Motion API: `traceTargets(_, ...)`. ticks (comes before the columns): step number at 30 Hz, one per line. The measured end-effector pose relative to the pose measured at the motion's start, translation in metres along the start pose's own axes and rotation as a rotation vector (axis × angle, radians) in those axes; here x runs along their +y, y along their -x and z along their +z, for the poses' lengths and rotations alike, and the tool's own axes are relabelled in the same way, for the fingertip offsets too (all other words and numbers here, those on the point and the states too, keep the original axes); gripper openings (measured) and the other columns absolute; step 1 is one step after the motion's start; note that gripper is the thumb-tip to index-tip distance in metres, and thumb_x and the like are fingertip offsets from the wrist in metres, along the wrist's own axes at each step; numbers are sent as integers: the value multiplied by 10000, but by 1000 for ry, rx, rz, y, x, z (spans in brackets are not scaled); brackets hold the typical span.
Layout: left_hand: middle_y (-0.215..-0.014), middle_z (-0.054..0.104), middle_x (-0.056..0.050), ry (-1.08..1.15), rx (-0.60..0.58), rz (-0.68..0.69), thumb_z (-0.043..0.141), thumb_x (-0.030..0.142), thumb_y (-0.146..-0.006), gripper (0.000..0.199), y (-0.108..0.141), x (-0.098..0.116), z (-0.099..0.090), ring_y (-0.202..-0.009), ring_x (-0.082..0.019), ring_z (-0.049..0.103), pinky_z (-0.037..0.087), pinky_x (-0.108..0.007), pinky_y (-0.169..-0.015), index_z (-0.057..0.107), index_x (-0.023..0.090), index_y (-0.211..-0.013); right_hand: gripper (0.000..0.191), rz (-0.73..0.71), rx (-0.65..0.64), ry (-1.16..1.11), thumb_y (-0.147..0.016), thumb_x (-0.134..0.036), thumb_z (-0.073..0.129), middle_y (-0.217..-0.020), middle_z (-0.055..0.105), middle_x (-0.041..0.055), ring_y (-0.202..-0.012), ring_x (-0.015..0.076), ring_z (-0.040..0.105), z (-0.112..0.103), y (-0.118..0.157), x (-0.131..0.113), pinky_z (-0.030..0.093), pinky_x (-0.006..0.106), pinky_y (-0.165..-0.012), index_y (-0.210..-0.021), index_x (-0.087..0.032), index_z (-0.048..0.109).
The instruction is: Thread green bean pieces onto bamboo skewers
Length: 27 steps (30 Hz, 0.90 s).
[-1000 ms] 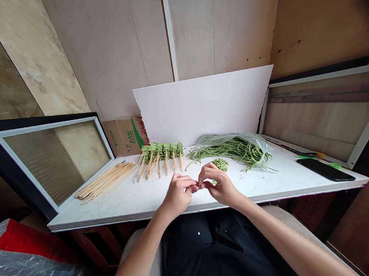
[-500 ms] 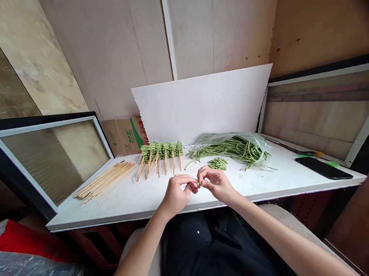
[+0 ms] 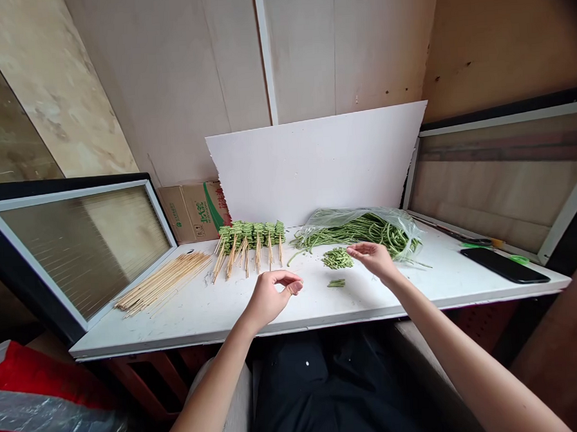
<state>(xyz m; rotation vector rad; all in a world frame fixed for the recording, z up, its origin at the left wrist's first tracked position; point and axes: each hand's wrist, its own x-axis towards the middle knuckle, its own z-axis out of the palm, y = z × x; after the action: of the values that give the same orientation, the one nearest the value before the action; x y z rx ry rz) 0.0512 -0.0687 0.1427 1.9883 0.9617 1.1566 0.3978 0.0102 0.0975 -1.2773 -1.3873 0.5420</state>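
Observation:
My left hand (image 3: 273, 298) is held above the front of the white table (image 3: 217, 326), its fingers curled towards the thumb. Whether something small is between its fingertips is hidden. My right hand (image 3: 375, 260) reaches forward, fingers stretched out and thumb apart, at the right edge of a pile of short green bean pieces (image 3: 338, 258). I see nothing in it. Between the hands, a few cut bean pieces (image 3: 336, 283) lie side by side on the table. Behind the right hand, long green beans (image 3: 361, 228) spill from a clear plastic bag (image 3: 399, 218).
Several skewers threaded with bean pieces (image 3: 253, 234) lie at the back left. Bare wooden skewers (image 3: 164, 284) are heaped left of them. A black phone (image 3: 506, 266) rests at the right. A cardboard box (image 3: 189, 215) and a white board (image 3: 315, 166) stand behind.
My hands have come apart. The right one moved forward and right to the bean pile; the left drew slightly back left. The row of cut pieces on the table now shows.

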Motion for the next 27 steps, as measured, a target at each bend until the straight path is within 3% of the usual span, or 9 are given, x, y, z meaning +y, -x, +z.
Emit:
traceTargets(5, -916, 823, -75, -30, -7, 5, 770, 333, -910, 165, 1, 1, 3, -878, -223, 760, 604, -320, -840, 832, 185, -949, 291, 45, -51, 339, -784, -452, 761, -817, 809, 136, -750, 283, 731, 16, 4, 38, 480, 327, -636, -747, -167, 806)
traceTargets(10, -891, 820, -70, -39, -1, 7, 766, 338, -916, 170, 0, 1, 2, -850, -217, 756, 597, -321, -839, 828, 182, -941, 282, 123, -24, 408, -836, -384, 692, -805, 814, 122, -738, 278, 734, 15, 4, 56, 463, 323, -640, -857, -148, 845)
traceTargets(16, -882, 814, -66, -39, -22, -4, 757, 345, -922, 174, -1, -4, 5, -838, -210, 745, 582, -313, -828, 825, 187, -943, 262, 135, -9, 326, -843, -334, 676, -998, 837, 133, -910, 302, 766, 17, 2, 55, 513, 327, -757, -902, -160, 863)
traceTargets(22, -868, 812, -67, -43, -32, -14, 757, 354, -919, 185, 0, -5, 5, -832, -209, 744, 586, -311, -822, 823, 182, -935, 379, 195, -9, 285, -897, -440, 623, -968, 836, 137, -751, 263, 726, 14, 2, 49, 500, 329, -695, -926, -143, 857)
traceTargets(27, -861, 810, -73, -39, -36, -16, 751, 376, -923, 212, -1, -4, 4, -831, -213, 747, 597, -314, -813, 820, 177, -940, 410, 162, -44, 261, -917, -478, 604, -930, 834, 134, -766, 258, 717, 15, 1, 42, 491, 323, -710, -983, -143, 832)
